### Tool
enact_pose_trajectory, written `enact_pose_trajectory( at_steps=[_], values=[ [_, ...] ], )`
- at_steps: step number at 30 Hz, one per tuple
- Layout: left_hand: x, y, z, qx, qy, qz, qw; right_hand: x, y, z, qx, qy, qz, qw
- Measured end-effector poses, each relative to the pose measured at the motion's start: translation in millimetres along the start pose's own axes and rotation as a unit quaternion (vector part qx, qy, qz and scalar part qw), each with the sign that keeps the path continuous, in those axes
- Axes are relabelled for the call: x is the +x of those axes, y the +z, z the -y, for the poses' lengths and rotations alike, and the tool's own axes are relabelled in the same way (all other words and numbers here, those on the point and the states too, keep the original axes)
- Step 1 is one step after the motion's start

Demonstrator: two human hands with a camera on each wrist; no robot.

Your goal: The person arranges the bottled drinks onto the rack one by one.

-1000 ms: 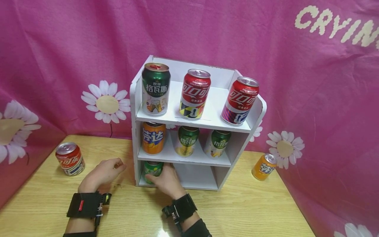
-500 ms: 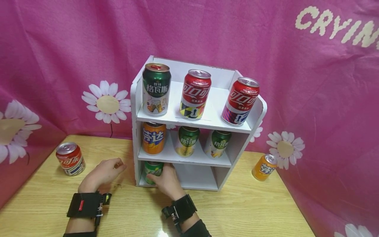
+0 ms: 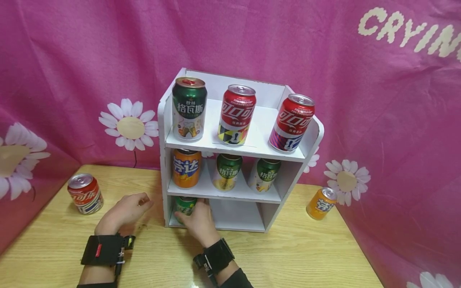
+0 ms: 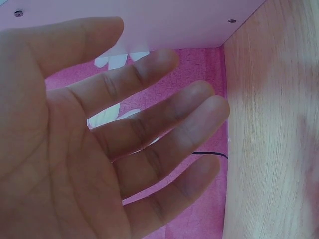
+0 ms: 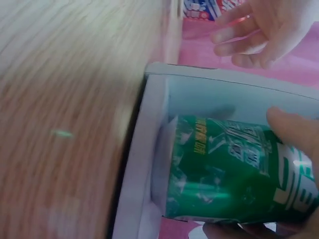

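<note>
A green soda can (image 3: 185, 205) stands at the left end of the bottom level of a small white shelf (image 3: 237, 216). My right hand (image 3: 200, 224) grips this can from the right. In the right wrist view the thumb lies on one side of the green can (image 5: 224, 172), with fingers curled beneath the other side. Its base is at the shelf board. Left of the shelf, my left hand (image 3: 126, 210) hovers above the table, holding nothing; in the left wrist view, the left hand (image 4: 99, 139) has its fingers loosely extended, near the shelf's side panel (image 4: 164, 25).
An orange can (image 3: 187, 168) and two green-and-white cans (image 3: 227, 172) occupy the middle level. A dark green can (image 3: 189, 108) and two red cans (image 3: 237, 114) stand on top. Another red can (image 3: 85, 194) is at the table's left, a small orange can (image 3: 321, 203) at right.
My right hand and wrist have shifted slightly left, still gripping the green can. My left hand stays where it was.
</note>
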State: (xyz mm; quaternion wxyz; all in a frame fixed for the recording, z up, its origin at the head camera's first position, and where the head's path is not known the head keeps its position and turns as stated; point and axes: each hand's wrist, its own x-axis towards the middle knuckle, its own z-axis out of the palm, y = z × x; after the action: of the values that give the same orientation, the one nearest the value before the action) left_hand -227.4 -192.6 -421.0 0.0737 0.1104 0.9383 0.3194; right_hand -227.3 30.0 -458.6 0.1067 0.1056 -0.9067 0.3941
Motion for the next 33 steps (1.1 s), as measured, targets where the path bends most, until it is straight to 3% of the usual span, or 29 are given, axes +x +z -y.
enact_pose_trajectory(
  at_steps=[3, 12, 21, 33],
  values=[
    [0.5, -0.1, 0.9, -0.003, -0.002, 0.004, 1.0, 0.3, 0.1, -0.7, 0.0, 0.001, -0.002, 1.0],
    [1.1, 0.1, 1.5, -0.001, -0.006, 0.005, 1.0, 2.8, -5.2, -7.4, 0.039, 0.017, 0.042, 0.998],
    [-0.6, -1.3, -1.0, 0.0, 0.001, -0.002, 1.0, 4.6, -7.6, -10.5, 0.03, 0.037, 0.058, 0.997],
    [-0.7, -2.1, 0.5, -0.004, 0.002, 0.002, 1.0, 5.4, -10.4, -12.6, 0.02, 0.029, 0.086, 0.996]
  ],
)
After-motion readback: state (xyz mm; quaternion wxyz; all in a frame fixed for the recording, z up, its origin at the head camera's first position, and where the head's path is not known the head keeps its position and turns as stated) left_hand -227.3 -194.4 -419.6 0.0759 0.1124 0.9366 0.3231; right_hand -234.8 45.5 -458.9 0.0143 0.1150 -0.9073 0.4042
